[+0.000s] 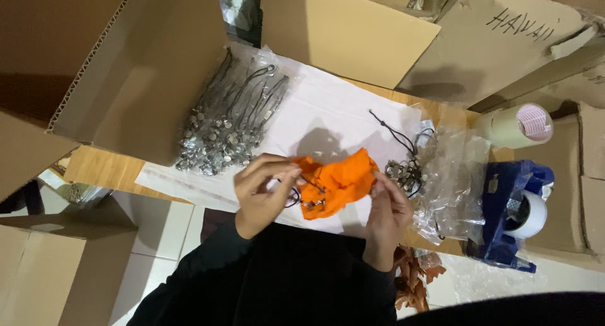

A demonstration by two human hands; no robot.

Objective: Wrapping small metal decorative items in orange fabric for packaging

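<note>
Bare white sheet (328, 111) between charm pile (227, 121) and tape dispenser (510, 215).

A wooden table (104, 168) stood over a pale tiled floor (167, 228), covered partly by a white sheet (328, 108) and hemmed in by open brown cardboard boxes (126, 67) on every side, with warm indoor light casting soft shadows across the sheet and leaving the corners dim.

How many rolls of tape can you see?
2: a cream roll of tape lying by the cardboard boxes, and a white roll in the blue tape dispenser. Others may be hidden.
</note>
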